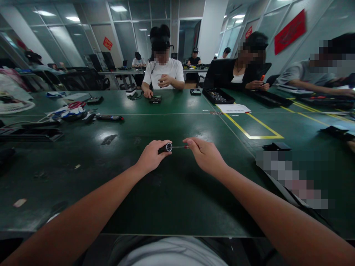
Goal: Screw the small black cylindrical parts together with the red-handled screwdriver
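Note:
Over the middle of the dark green table [172, 192], my left hand [151, 157] is closed round a small black screwdriver handle with a silver collar [166, 148]. A thin metal bit [179, 147] sticks out of it to the right. My right hand [205, 155] pinches the far end of that bit between thumb and fingers, where a small red part shows. Both forearms reach in from the near edge.
Cables, a pen-like tool [109, 118] and black trays [30, 133] lie at the left. Yellow tape [249, 129] marks a box at the right, with paper [234, 108] and a parts tray [217, 96] beyond. Other people sit working across the table and to the right.

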`<state>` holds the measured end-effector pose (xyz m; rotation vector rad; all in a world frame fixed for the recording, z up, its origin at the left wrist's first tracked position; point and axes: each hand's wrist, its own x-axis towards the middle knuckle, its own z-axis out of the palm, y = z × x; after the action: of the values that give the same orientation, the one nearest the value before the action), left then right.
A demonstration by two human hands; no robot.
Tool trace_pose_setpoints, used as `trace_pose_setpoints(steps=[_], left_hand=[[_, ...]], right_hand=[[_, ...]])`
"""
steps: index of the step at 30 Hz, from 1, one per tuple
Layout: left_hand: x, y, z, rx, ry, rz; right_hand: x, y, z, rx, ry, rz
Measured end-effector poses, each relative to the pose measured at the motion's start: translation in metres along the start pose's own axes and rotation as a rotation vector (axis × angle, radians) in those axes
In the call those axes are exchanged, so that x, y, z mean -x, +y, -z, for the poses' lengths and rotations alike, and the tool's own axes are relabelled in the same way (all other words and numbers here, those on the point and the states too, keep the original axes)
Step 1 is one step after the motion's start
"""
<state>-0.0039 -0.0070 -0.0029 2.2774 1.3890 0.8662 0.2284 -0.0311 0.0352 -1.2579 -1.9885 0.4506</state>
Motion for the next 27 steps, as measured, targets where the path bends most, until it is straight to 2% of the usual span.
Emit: trace_pose_setpoints(steps=[6,12,20,27], left_hand=[[0.0006,-0.0031,-0.0023,-0.016,-0.039,-0.034],[-0.0005,-0.0020,0.0016,-0.018,0.012,-0.002],[-0.0007,0.0010,0.0042,-0.023,0.033,-0.003],[-0.0002,-0.0008,0.0039,-0.006,0.030,-0.009]], right_hand=[[0.0018,0.0000,0.0001,0.007,-0.044,0.021],[0.0037,-0.0010,-0.0010,-0.056,-0.066,0.123],[-0.0004,0.0020,-0.0008,-0.037,-0.066,-0.023],[0.0040,-0.0008,-0.0004,-0.032,-0.126,0.051]])
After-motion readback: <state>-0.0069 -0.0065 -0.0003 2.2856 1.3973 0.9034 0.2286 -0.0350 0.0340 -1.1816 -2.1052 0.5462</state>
